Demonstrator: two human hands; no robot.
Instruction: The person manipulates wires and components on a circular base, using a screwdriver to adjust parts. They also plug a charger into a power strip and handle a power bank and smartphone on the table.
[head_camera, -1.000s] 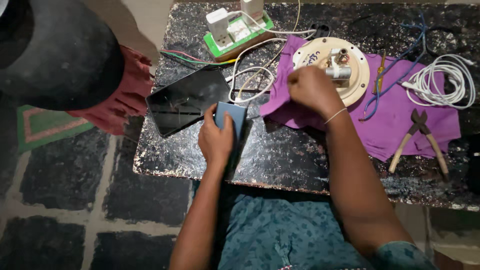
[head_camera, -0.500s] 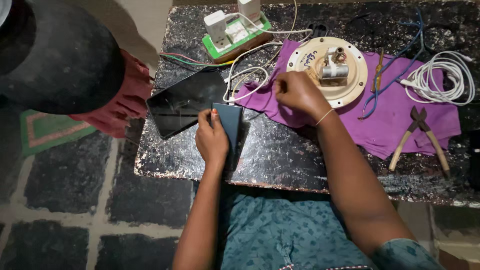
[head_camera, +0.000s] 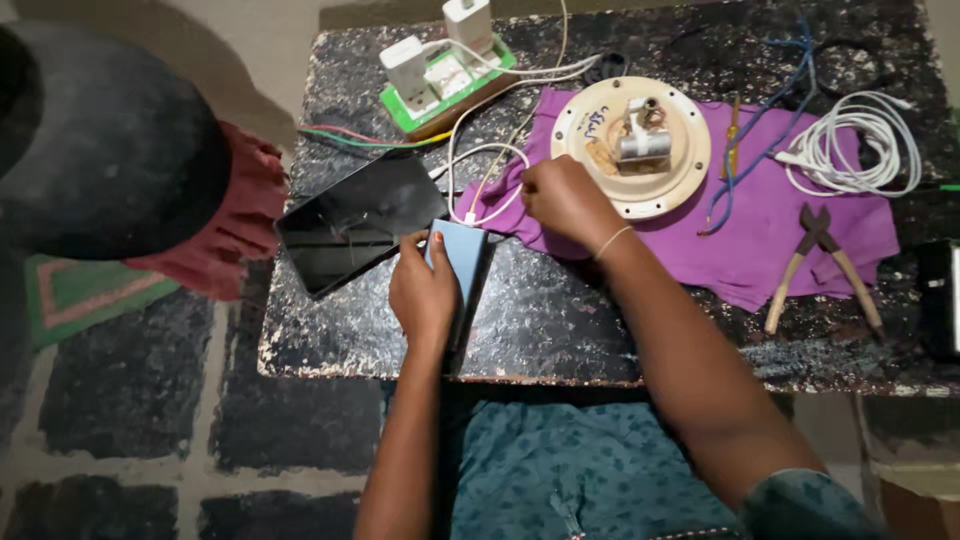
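Two hands: left hand (head_camera: 422, 292) grips a blue phone (head_camera: 462, 262), half hidden. Right hand (head_camera: 565, 198) is a closed fist by the purple cloth (head_camera: 800, 225); can't tell what's inside.

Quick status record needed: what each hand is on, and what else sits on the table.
left hand: grips a light blue phone
right hand: fist on the purple cloth, beside the white cable
cable end: plugged into the phone's top
round plate: on the cloth, metal part in its middle
also on table: black tablet, green power strip, pliers, coiled white cord
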